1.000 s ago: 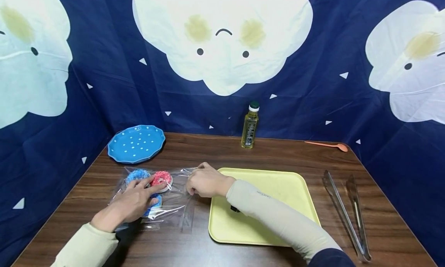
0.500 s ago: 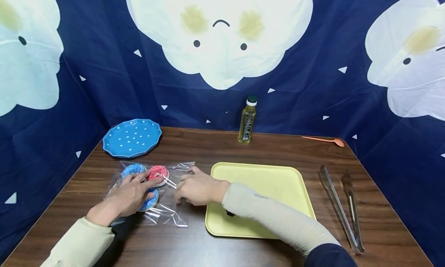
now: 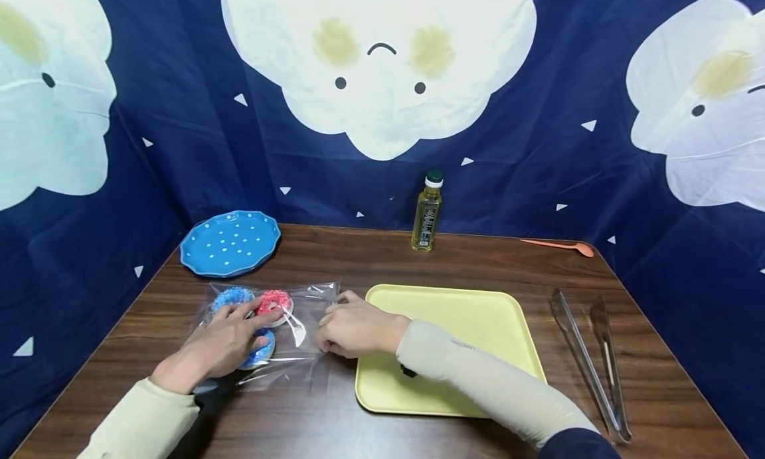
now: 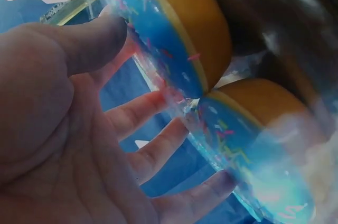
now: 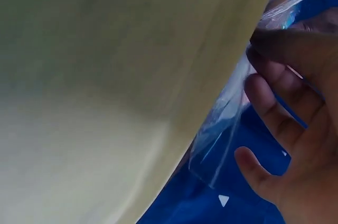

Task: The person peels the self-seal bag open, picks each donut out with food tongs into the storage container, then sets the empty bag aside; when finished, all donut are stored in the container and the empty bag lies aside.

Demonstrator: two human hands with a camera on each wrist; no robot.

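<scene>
A clear plastic bag [image 3: 305, 366] lies on the table with one pink-topped donut [image 3: 275, 305] and two blue-topped donuts inside. My left hand [image 3: 218, 343] rests over the bag with its fingers spread, reaching across the near blue donut [image 3: 260, 350] and the far blue donut [image 3: 233, 298]. In the left wrist view the fingertips [image 4: 174, 97] touch the film beside the sprinkled blue icing. At the bag's right side my right hand [image 3: 358, 327] pinches the film's edge between thumb and forefinger, its other fingers loosely bent in the right wrist view.
Under my right forearm lies a yellow tray [image 3: 454, 299]. A blue dotted plate [image 3: 230, 243] stands at the back left, an oil bottle [image 3: 427, 213] at the back middle. Metal tongs [image 3: 588, 369] and an orange spoon [image 3: 558, 246] lie to the right.
The right hand went a little left and near, then slightly back right, with the bag's right edge shifting along. The left hand stays over the donuts. The head view tilted slightly.
</scene>
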